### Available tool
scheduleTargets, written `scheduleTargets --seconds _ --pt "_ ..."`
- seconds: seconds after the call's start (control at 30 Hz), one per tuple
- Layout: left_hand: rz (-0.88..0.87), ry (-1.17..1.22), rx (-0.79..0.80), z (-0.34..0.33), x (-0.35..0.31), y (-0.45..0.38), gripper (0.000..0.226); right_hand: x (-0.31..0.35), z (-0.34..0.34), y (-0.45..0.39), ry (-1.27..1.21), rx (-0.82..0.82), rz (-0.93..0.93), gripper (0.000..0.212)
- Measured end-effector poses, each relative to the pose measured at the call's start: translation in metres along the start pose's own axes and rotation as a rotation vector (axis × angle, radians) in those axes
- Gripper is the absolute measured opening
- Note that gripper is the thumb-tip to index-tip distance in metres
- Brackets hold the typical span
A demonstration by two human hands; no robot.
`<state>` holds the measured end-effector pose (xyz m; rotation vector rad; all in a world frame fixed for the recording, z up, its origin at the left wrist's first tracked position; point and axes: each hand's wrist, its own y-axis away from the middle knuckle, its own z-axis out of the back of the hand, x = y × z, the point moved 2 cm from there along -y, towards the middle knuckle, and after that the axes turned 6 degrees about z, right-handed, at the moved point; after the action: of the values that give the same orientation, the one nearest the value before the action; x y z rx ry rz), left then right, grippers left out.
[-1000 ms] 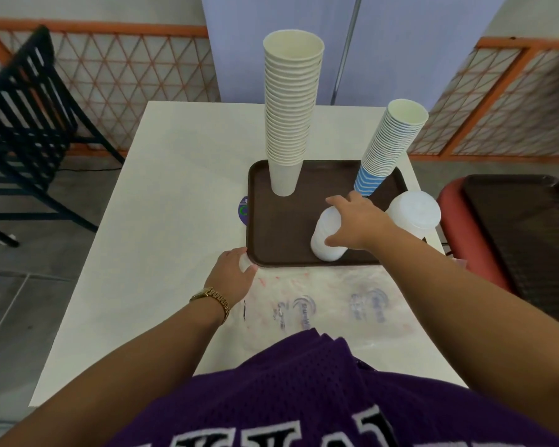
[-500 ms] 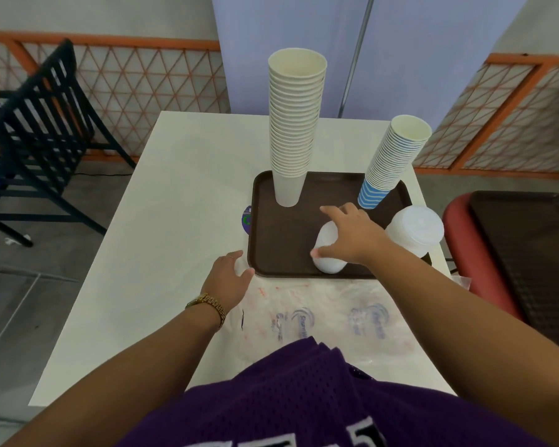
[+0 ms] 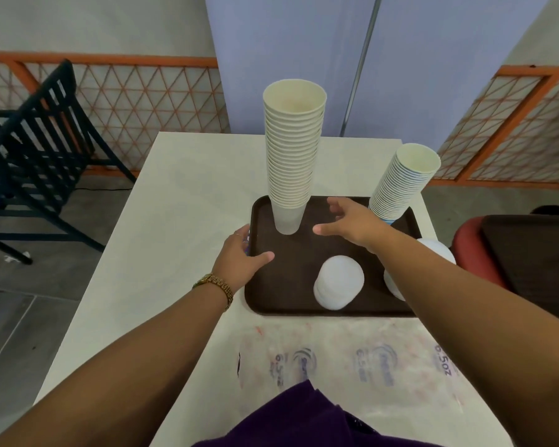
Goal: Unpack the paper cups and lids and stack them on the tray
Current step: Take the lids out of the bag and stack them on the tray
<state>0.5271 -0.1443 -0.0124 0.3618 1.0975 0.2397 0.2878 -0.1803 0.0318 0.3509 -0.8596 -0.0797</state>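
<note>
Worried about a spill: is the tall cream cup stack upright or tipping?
Upright: the tall cream cup stack stands on the tray, untouched by either hand.

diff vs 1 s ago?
Right hand let go of the white lid stack and moved forward toward the tall cup stack, fingers spread. Left hand shifted to the tray edge. Both cup stacks, lids and tray stayed put.
</note>
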Motion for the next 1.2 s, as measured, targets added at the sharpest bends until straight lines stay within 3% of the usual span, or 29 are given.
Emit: scheduleTargets --seconds 0.17,0.5,0.67,0.8,0.93,1.2 --pt "0.024 0.025 0.057 -0.007 -0.016 -0.037 0.087 -0.004 -0.011 -0.037 -0.026 0.096 -0.011 0.102" --pt "0.010 0.102 0.139 -0.021 -0.033 -0.093 0.066 -0.003 -0.029 -0.080 -0.123 0.149 0.094 0.103" --pt "-0.003 0.089 0.164 -0.024 -0.037 -0.108 0.073 -0.010 -0.025 -0.087 -0.201 0.074 0.093 0.093" --pt "-0.054 0.070 0.218 -0.042 -0.054 -0.116 0.067 -0.027 -0.013 -0.081 -0.283 -0.037 0.053 0.091" --pt "-0.108 0.044 0.298 -0.062 -0.068 -0.125 0.075 -0.041 -0.003 -0.070 -0.317 -0.149 0.017 0.095" --pt "-0.129 -0.049 0.361 -0.076 -0.072 -0.133 0.065 -0.050 -0.006 -0.061 -0.360 -0.232 -0.046 0.091"
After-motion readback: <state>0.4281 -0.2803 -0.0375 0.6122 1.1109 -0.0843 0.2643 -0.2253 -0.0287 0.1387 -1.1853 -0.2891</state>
